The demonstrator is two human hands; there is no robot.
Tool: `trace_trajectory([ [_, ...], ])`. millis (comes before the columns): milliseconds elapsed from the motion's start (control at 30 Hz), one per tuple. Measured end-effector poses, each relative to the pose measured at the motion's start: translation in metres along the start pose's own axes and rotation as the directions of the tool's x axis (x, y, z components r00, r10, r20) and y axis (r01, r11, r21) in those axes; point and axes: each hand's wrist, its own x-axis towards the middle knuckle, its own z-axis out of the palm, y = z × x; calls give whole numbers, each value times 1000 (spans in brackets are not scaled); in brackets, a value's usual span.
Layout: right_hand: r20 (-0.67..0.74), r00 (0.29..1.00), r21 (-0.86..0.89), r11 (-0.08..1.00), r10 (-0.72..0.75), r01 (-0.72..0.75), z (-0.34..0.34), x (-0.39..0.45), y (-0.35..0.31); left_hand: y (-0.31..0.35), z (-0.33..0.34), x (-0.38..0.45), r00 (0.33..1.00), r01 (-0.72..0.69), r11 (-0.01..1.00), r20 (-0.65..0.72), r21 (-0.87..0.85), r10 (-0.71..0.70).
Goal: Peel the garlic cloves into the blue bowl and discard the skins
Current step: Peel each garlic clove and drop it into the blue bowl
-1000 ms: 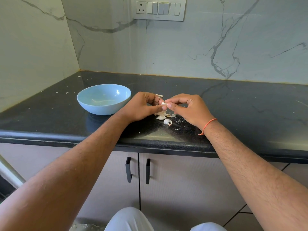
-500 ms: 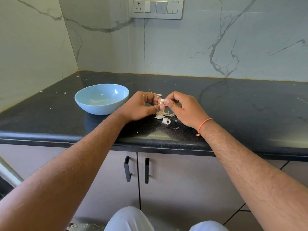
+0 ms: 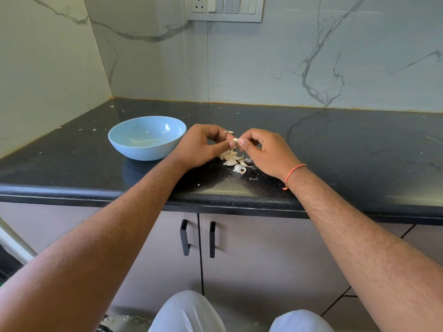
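Observation:
A small white garlic clove (image 3: 235, 140) is pinched between the fingertips of both hands, just above the black countertop (image 3: 335, 149). My left hand (image 3: 201, 147) holds it from the left with thumb and forefinger; my right hand (image 3: 261, 152) pinches it from the right. Under the hands lies a little heap of papery garlic skins and pieces (image 3: 233, 161). The light blue bowl (image 3: 146, 137) stands on the counter directly left of my left hand; I cannot make out any cloves inside it.
Tiny skin flakes (image 3: 253, 179) dot the counter near its front edge. A marble wall with a switch plate (image 3: 225, 7) rises behind. Below the counter are cabinet doors with two black handles (image 3: 184, 237).
Both hands stay on the clove and have shifted only slightly; the right fingertips have turned a little on it. The bowl and skin heap have not moved.

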Motion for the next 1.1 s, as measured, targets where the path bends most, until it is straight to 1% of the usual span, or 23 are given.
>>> trace_trajectory([
  [100, -57, 998, 51, 999, 15, -12, -1, -1, -1, 1, 0, 0, 999, 33, 999, -2, 8, -33],
  [267, -84, 996, 117, 993, 23, -13, -5, -4, -6, 2, 0, 1, 999, 35, 999, 5, 23, -35],
  [333, -87, 996, 105, 994, 31, -22, -8, -4, -8, 2, 1, 0, 1000, 27, 998, 11, 48, -27],
  [400, -53, 998, 17, 999, 31, -30, -16, -1, -12, 0, 1, 0, 1000, 1, 997, 9, 73, -1],
  [467, 37, 999, -153, 988, 31, -25, -31, 5, -20, -3, 1, 0, 999, -44, 996, -16, 81, 45],
  [533, 113, 992, -328, 944, 49, -9, -54, 14, -32, -4, 2, 0, 995, -85, 994, -47, 70, 89],
  [633, 154, 986, -454, 891, 69, 9, -78, 23, -46, -6, 3, 1, 992, -113, 989, -39, 92, 117],
  [667, 200, 976, -508, 861, 82, 32, -76, 23, -48, -6, 3, 1, 992, -119, 988, -32, 101, 123],
  [733, 333, 933, -629, 769, 139, 110, -59, 17, -45, -6, 2, 0, 991, -125, 986, -27, 110, 129],
  [767, 369, 917, -662, 735, 152, 144, -54, 15, -43, -6, 2, 0, 991, -127, 986, -28, 111, 131],
  [800, 366, 917, -675, 724, 159, 144, -54, 16, -41, -6, 2, -1, 991, -129, 985, -30, 113, 133],
  [900, 243, 963, -621, 781, 113, 65, -66, 23, -40, -7, 2, -1, 990, -132, 985, -41, 109, 137],
  [933, 244, 964, -619, 782, 107, 70, -65, 22, -39, -7, 2, -1, 990, -132, 986, -44, 106, 138],
  [1033, 387, 915, -696, 687, 114, 209, -51, 13, -41, -6, 3, -1, 990, -129, 985, -44, 116, 135],
  [1067, 391, 914, -707, 673, 113, 219, -52, 14, -43, -5, 3, -1, 990, -127, 985, -46, 120, 134],
  [1100, 364, 925, -710, 675, 107, 201, -57, 19, -46, -5, 3, 0, 990, -124, 985, -48, 123, 130],
])
